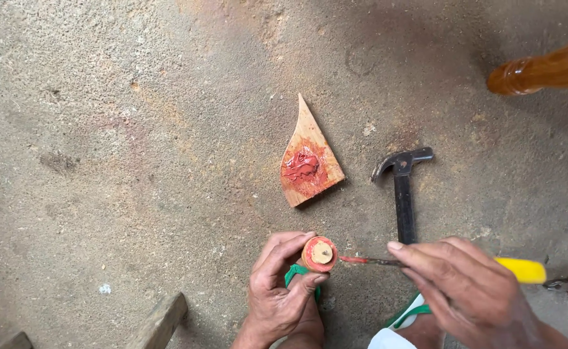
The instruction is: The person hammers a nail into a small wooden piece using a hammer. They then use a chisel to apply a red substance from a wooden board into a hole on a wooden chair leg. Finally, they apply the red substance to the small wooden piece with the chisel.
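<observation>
The left hand [283, 294] is closed around a short round peg [319, 253], its end smeared with red paste, low in the middle over the concrete floor [103, 129]; the right hand [468, 291] grips a yellow-handled tool [520, 269], whose red-coated tip almost touches the peg; beyond lie a wood scrap [308, 161] with paste and a hammer [403, 187].
</observation>
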